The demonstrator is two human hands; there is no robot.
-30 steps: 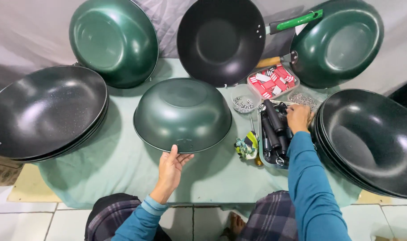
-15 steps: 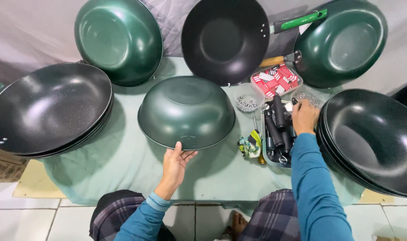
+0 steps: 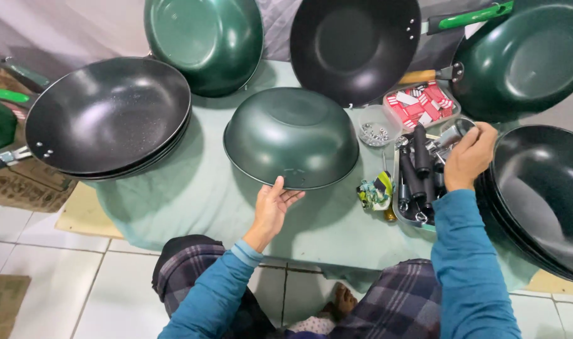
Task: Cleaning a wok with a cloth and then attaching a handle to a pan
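Left hand: my left hand (image 3: 275, 205) lies palm up at the near rim of the upturned green wok (image 3: 291, 137), fingers (image 3: 278, 186) spread and loose, tips touching the rim, gripping nothing.
Left arm: the forearm in its blue sleeve comes up from my lap, wrist bent slightly back.
Wok position: it sits bottom up in the middle of the tabletop (image 3: 198, 194), directly beyond my left fingers; it is round, so it has no long axis.
Nearer hand: the left one; the right is well off to the side.
Right hand: my right hand (image 3: 468, 157) hangs over the tray of black handles (image 3: 418, 179) near the right edge, fingers curled around a small shiny metal part (image 3: 451, 133); I cannot tell what sort.
Right arm: the elbow is low and the forearm rises steeply to the tray.
Beside the tray: a clear cup of small screws (image 3: 375, 129) and a red-and-white pack (image 3: 421, 103).
Left edge: stacked black woks (image 3: 107, 116).
Right edge: another stack of dark woks (image 3: 537, 188).
Far edge: three woks leaning up, green (image 3: 202, 41), black (image 3: 355, 47), green (image 3: 525, 59).
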